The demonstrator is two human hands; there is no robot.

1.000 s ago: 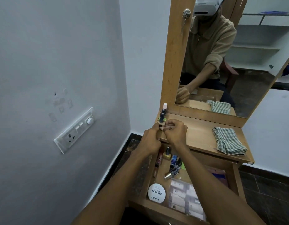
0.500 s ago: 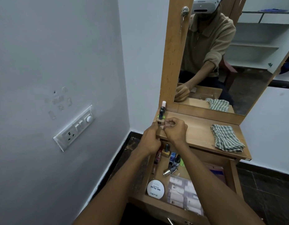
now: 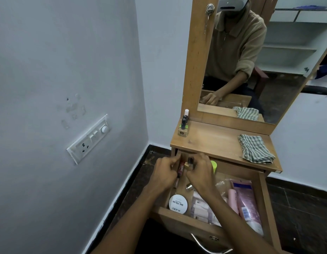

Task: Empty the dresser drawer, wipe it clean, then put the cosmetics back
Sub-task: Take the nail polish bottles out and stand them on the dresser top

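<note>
The dresser drawer (image 3: 184, 221) stands pulled open. Both hands are in its back left corner. My left hand (image 3: 165, 174) curls its fingers around a dark red tube (image 3: 180, 168) by the drawer's left wall. My right hand (image 3: 202, 174) pinches a small nail polish bottle (image 3: 189, 163) with a gold base and a dark cap. In the drawer lie a round white nail polish tin (image 3: 178, 204), a sachet pack (image 3: 200, 208), pink tubes (image 3: 248, 200), a silver cap (image 3: 189, 186) and a green item (image 3: 213, 166). Several nail polish bottles (image 3: 183, 123) stand on the dresser top's back left.
A folded checked cloth (image 3: 255, 150) lies on the right of the dresser top (image 3: 214, 142). The mirror (image 3: 250, 61) rises behind it. A white wall with a switch plate (image 3: 89, 139) is close on the left. The drawer's metal handle (image 3: 201, 245) sticks out toward me.
Both hands have dropped from the dresser top's back left corner into the drawer's back left corner. A bottle on a wooden block now stands free on the top.
</note>
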